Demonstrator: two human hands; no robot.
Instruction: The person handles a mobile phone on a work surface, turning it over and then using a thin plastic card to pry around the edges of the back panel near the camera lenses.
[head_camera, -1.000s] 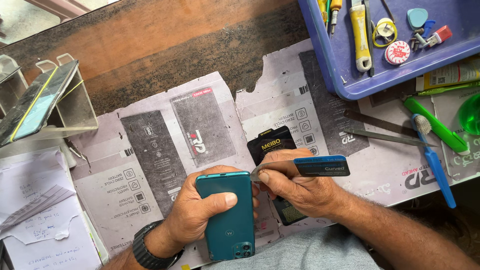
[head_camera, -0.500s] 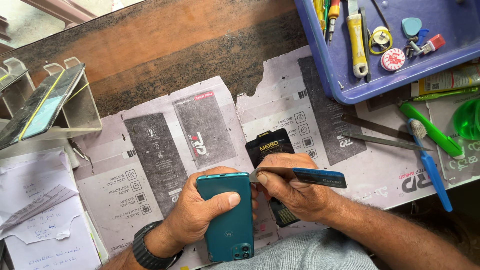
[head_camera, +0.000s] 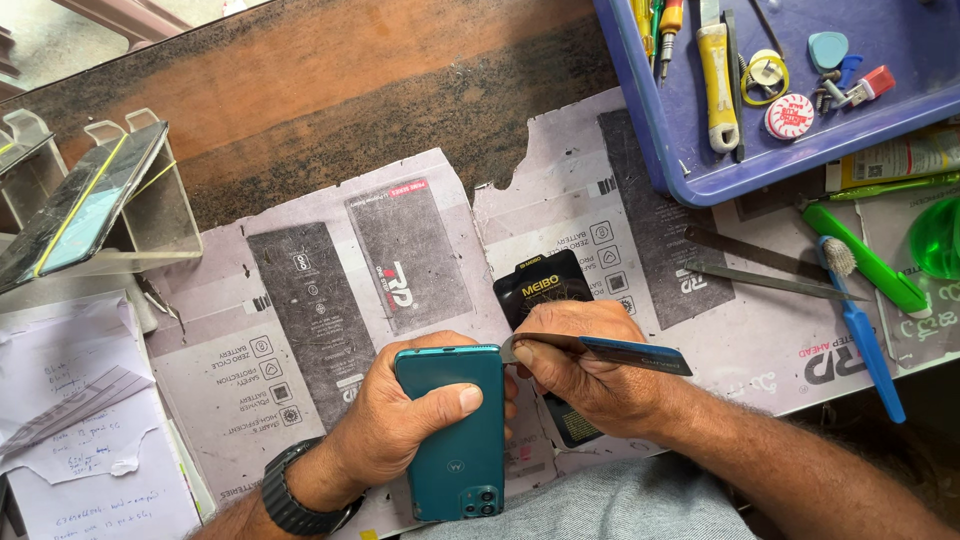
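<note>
Teal smartphone (head_camera: 455, 430) back-up, low in the view near the table's front edge, over flattened grey cardboard packaging (head_camera: 300, 300). Gripped by the left hand (head_camera: 400, 415): fingers curled under and around the left side, thumb laid across the back, closed firmly on the body. Black wristwatch (head_camera: 290, 495) on that wrist.

Right hand (head_camera: 580, 365) pinched shut around a thin metal pry blade with a blue handle (head_camera: 610, 352), handle out to the right, tip against the phone's far right corner, right at the edge seam. Whether already inside the seam or only touching it, cannot tell.

Looks like the opening step: starting a gap at the corner between back cover and frame. Next move calls for a shallow, flat blade angle, steady counter-pressure from the gripping hand, and a slow slide along the long right edge rather than a hard lever.

Long axis running away from the body, nearly straight up the view, leaning slightly left at the far end. Camera cluster at the near end, so the top of the phone points toward the wearer.

Partly under the right hand, a black packet (head_camera: 545, 285); well apart at upper right, a blue tool tray (head_camera: 680, 150).
</note>
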